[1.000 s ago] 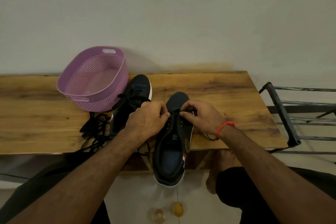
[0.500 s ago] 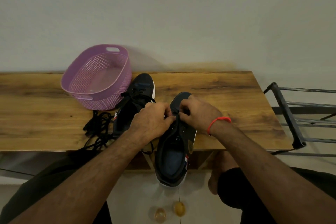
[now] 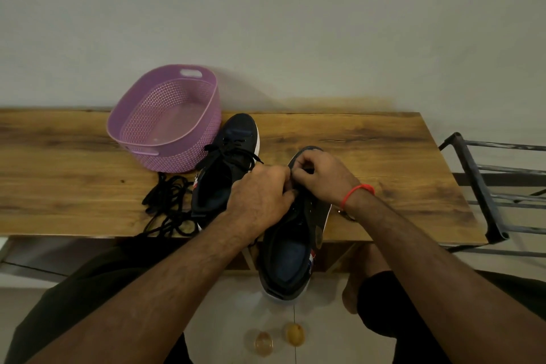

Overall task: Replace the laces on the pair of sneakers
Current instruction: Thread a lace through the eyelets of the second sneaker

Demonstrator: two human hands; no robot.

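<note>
Lacing of the near sneaker (image 3: 291, 248), at centre frame and overhanging the worktop (image 3: 369, 156) edge, looks to be in hand: the left hand (image 3: 260, 195) and right hand (image 3: 320, 177) are together at its toe-end eyelets, fingers curled and pinching, apparently on a lace I cannot make out. The next move likely needs threading onward. The other sneaker (image 3: 227, 168) lies left of centre, partly laced, loose laces (image 3: 167, 207) beside it. The purple basket (image 3: 165, 115), upper left, holds nothing visible

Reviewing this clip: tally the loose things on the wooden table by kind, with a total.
Dark navy sneakers: 2, the left one and the right one
Purple perforated plastic basket: 1
Tangled pile of loose black laces: 1
Total: 4
</note>
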